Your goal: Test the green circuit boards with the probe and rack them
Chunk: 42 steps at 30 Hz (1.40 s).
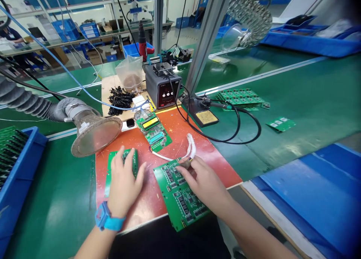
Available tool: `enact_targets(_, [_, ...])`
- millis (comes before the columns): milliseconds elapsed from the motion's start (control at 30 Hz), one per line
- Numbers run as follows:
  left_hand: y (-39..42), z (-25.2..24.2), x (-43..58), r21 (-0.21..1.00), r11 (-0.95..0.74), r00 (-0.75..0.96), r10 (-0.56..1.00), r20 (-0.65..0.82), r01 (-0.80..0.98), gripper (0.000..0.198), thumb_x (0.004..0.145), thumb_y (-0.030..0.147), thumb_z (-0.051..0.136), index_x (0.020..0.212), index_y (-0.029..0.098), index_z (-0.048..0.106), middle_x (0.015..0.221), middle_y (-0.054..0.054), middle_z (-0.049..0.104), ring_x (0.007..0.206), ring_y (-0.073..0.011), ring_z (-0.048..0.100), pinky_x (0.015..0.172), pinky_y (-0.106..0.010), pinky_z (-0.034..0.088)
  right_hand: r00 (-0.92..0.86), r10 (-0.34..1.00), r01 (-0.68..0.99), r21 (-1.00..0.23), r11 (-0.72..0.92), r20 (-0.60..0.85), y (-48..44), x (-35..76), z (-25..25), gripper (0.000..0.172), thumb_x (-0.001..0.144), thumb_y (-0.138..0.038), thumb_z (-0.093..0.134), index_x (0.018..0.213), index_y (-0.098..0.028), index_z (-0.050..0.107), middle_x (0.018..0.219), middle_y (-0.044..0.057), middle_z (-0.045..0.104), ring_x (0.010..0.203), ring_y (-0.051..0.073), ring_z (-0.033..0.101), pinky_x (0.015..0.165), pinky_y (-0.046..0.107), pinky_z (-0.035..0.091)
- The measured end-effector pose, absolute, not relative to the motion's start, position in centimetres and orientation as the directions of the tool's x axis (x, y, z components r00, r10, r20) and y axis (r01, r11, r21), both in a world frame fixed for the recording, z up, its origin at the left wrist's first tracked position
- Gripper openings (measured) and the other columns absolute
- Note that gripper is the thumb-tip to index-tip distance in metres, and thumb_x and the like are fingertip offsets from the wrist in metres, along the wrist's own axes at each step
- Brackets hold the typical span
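My left hand (124, 185), with a blue watch on the wrist, lies flat with fingers spread on a green circuit board (108, 172) at the left of the red mat (149, 202). My right hand (201, 180) rests on a larger green circuit board (180, 200) that juts over the mat's near edge. Its fingers pinch a small brown connector on a white cable (191, 148). That cable runs back to a tester board with a yellow display (153, 131).
A clear fume-extraction funnel (94, 133) on a grey hose hangs over the mat's left corner. Behind stand a soldering station (163, 88), an iron stand with sponge (204, 114) and black cables. Green boards (239, 97) lie at right, and a blue bin (17, 168) sits at left.
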State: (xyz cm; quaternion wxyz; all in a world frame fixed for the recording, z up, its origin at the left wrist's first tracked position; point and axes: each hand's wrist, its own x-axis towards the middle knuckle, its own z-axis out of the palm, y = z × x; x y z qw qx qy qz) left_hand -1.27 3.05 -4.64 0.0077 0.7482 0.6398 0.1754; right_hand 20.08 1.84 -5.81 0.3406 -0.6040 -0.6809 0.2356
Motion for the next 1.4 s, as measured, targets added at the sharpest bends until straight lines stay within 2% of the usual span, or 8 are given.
enact_targets(67, [2.0,-4.6,-0.4,0.403,-0.267,0.199,0.959,0.202,0.875,0.045,0.086,0.042,0.046,0.122,0.015,0.047,0.12,-0.013,0.046,0.115,-0.0261,0.042,0.098,-0.045,0.036,-0.02,0.978,0.649,-0.741,0.171,0.209,1.4,20.4,-5.4,0.015,0.085,-0.03,0.05,0.083,-0.017,0.058,0.081,0.005,0.062,0.077,0.019,0.061,0.067,0.031,0.049])
enact_targets(133, [1.3,-4.6,0.5,0.535,-0.27,0.257,0.961,0.102,0.801,0.045,0.085,0.044,0.049,0.122,0.019,0.046,0.111,-0.009,0.05,0.106,-0.0227,0.048,0.093,-0.042,0.041,0.007,0.972,0.635,-0.751,0.178,0.236,0.4,21.0,-4.7,0.013,0.085,-0.03,0.052,0.085,-0.019,0.058,0.082,0.004,0.063,0.079,0.017,0.061,0.069,0.028,0.049])
enact_targets(200, [0.9,-4.7,1.0,0.615,-0.24,0.29,0.957,0.02,0.751,0.049,0.082,0.044,0.053,0.124,0.02,0.043,0.106,-0.007,0.049,0.1,-0.0211,0.05,0.09,-0.04,0.043,0.001,0.978,0.63,-0.76,0.162,0.21,-0.9,21.7,-4.2,0.012,0.085,-0.03,0.052,0.087,-0.02,0.058,0.082,0.002,0.063,0.076,0.015,0.062,0.067,0.025,0.05])
enact_targets(300, [1.1,-5.0,1.1,0.667,-0.21,0.308,0.951,-0.03,0.715,0.05,0.08,0.043,0.058,0.123,0.021,0.044,0.103,-0.006,0.048,0.096,-0.0201,0.051,0.088,-0.039,0.044,-0.07,0.989,0.641,-0.753,0.147,0.133,-2.8,22.5,-4.1,0.01,0.086,-0.028,0.051,0.087,-0.021,0.057,0.078,0.001,0.063,0.069,0.012,0.061,0.061,0.022,0.049])
enact_targets(433, [1.5,-5.2,0.9,0.687,-0.2,0.314,0.949,-0.043,0.699,0.049,0.078,0.04,0.062,0.12,0.021,0.047,0.098,-0.005,0.048,0.089,-0.0194,0.052,0.085,-0.039,0.046,-0.085,0.982,0.673,-0.717,0.18,0.166,-3.9,22.6,-4.8,0.008,0.086,-0.026,0.05,0.087,-0.02,0.055,0.077,0.001,0.062,0.068,0.012,0.06,0.062,0.023,0.05])
enact_targets(700, [1.5,-5.6,0.8,0.695,-0.205,0.321,0.946,-0.039,0.689,0.046,0.081,0.041,0.058,0.121,0.022,0.046,0.102,-0.005,0.046,0.092,-0.0195,0.051,0.087,-0.039,0.045,-0.085,0.96,0.715,-0.655,0.245,0.266,-3.9,22.0,-5.4,0.008,0.087,-0.025,0.05,0.089,-0.019,0.054,0.079,0.003,0.061,0.071,0.014,0.061,0.065,0.026,0.052])
enact_targets(1167, [1.3,-5.6,0.9,0.683,-0.207,0.308,0.951,-0.028,0.7,0.041,0.083,0.035,0.055,0.122,0.024,0.045,0.098,-0.004,0.047,0.087,-0.0184,0.055,0.083,-0.039,0.048,-0.052,0.947,0.728,-0.637,0.254,0.318,-4.2,21.8,-6.4,0.011,0.087,-0.027,0.048,0.089,-0.02,0.056,0.081,0.006,0.064,0.075,0.018,0.064,0.066,0.029,0.055])
enact_targets(1400, [1.4,-5.4,1.0,0.683,-0.176,0.312,0.947,-0.079,0.709,0.041,0.084,0.034,0.054,0.122,0.023,0.044,0.101,-0.005,0.046,0.091,-0.0195,0.054,0.085,-0.038,0.047,-0.048,0.946,0.752,-0.611,0.246,0.322,-4.5,21.9,-6.9,0.011,0.086,-0.027,0.051,0.09,-0.019,0.056,0.084,0.006,0.064,0.081,0.018,0.064,0.07,0.03,0.054])
